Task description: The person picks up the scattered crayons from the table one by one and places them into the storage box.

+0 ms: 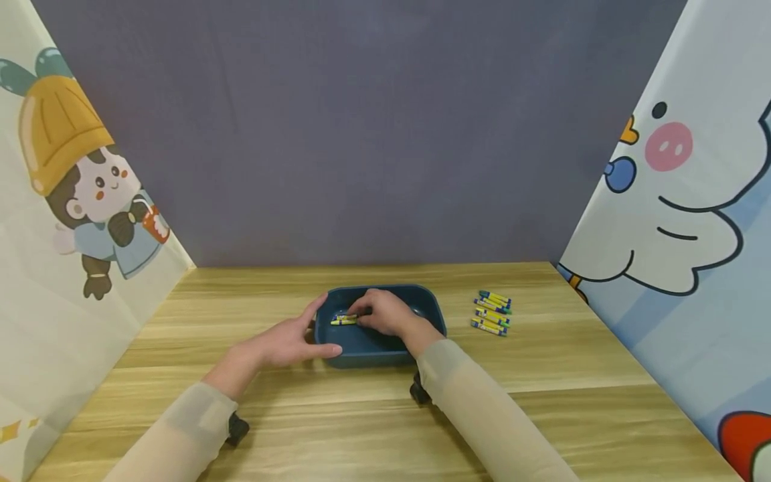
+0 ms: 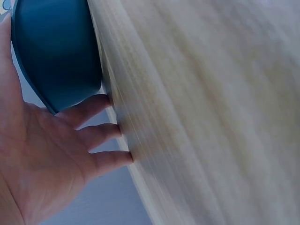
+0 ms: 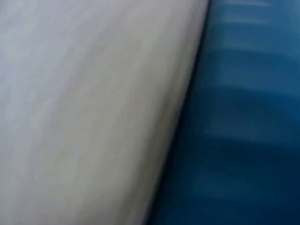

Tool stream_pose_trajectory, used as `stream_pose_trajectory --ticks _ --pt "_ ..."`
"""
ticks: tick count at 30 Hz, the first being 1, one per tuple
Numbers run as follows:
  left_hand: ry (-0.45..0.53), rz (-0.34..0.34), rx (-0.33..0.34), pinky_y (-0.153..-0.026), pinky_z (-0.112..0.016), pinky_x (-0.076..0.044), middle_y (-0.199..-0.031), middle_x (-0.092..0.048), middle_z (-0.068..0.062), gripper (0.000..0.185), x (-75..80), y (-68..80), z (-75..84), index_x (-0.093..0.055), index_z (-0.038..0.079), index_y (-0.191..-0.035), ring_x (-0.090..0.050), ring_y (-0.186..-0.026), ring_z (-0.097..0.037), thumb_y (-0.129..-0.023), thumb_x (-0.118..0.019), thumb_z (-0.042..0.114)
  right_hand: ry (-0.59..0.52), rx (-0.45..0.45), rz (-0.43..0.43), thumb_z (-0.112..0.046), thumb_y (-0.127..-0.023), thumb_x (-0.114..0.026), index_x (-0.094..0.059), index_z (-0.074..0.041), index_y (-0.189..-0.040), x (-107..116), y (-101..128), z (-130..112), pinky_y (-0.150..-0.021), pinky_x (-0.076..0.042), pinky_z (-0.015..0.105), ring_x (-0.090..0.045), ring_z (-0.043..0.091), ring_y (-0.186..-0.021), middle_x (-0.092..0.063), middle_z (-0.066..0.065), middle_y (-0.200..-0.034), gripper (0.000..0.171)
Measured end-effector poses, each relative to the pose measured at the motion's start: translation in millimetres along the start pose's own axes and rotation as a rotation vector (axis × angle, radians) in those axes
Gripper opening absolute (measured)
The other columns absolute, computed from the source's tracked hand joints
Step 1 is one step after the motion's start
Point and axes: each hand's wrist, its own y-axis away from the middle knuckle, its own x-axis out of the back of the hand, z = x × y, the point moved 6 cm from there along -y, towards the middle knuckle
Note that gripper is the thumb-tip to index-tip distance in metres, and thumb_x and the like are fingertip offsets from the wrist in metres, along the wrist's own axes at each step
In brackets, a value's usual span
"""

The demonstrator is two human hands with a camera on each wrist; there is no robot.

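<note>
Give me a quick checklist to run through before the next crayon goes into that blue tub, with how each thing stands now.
1. Blue tub held steady: ok, the left hand rests open against its left side.
2. Crayon gripped: ok, the right hand pinches it over the tub.
3. Crayon let go inside the tub: not ok, it is in the fingers.
4. More crayons within reach: ok, a loose pile of crayons lies on the table right of the tub.
5. Tub's contents under the hand: cannot tell.
</note>
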Motion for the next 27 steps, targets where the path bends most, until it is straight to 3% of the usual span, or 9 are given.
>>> stream_pose_trajectory --ticks 8,12,16,19,24,27 --pt "-0.002 0.011 -0.004 -0.116 -0.060 -0.049 -0.164 -0.056 -0.020 0.125 -1.3 -0.9 1.5 0.005 0.031 -0.178 -0.064 -0.143 -0.037 -0.093 -0.076 0.073 -0.221 0.007 0.109 -0.022 -0.107 -0.076 -0.081 -0.018 -0.132 40.1 14.0 3.6 -0.080 -0.056 0.033 -0.066 0.013 -0.093 -0.075 0.003 -0.119 0.027" --pt "-0.017 0.030 -0.002 -0.117 -0.062 -0.048 -0.162 -0.058 -0.022 0.126 -0.2 -0.6 2.1 0.003 0.029 -0.178 -0.063 -0.141 -0.039 -0.092 -0.078 0.073 -0.238 0.003 0.153 -0.023 -0.106 -0.076 -0.080 -0.014 -0.133 67.1 35.3 18.4 -0.071 -0.052 0.030 -0.059 0.011 -0.078 -0.073 0.007 -0.123 0.028" --pt "-0.024 0.034 0.005 -0.119 -0.062 -0.048 -0.161 -0.058 -0.024 0.127 -0.5 0.0 2.1 0.005 0.032 -0.178 -0.062 -0.144 -0.041 -0.091 -0.077 0.074 -0.238 -0.036 0.169 -0.023 -0.107 -0.075 -0.079 -0.010 -0.133 89.7 67.1 46.7 -0.065 -0.051 0.032 -0.058 0.015 -0.070 -0.073 0.011 -0.124 0.030" --pt "-0.023 0.029 0.009 -0.120 -0.062 -0.047 -0.162 -0.057 -0.025 0.127 -0.9 0.0 1.6 0.007 0.033 -0.178 -0.060 -0.146 -0.042 -0.091 -0.076 0.075 -0.241 -0.081 0.158 -0.025 -0.108 -0.073 -0.077 -0.010 -0.135 100.6 93.1 74.9 -0.065 -0.054 0.034 -0.062 0.019 -0.072 -0.073 0.012 -0.126 0.031" --pt "-0.024 0.029 0.006 -0.119 -0.061 -0.048 -0.162 -0.056 -0.025 0.127 -1.1 -0.9 0.8 0.006 0.032 -0.178 -0.060 -0.146 -0.042 -0.091 -0.076 0.075 -0.202 -0.143 0.118 -0.020 -0.109 -0.071 -0.077 -0.011 -0.137 106.7 132.2 123.9 -0.065 -0.053 0.033 -0.061 0.018 -0.074 -0.075 0.015 -0.127 0.030" --pt "-0.023 0.030 0.002 -0.119 -0.061 -0.048 -0.162 -0.057 -0.025 0.127 -1.7 -1.4 0.4 0.006 0.032 -0.178 -0.060 -0.146 -0.042 -0.091 -0.077 0.074 -0.161 -0.164 0.090 -0.015 -0.106 -0.072 -0.077 -0.009 -0.136 105.1 151.1 147.2 -0.069 -0.052 0.032 -0.064 0.017 -0.085 -0.076 0.015 -0.123 0.031"
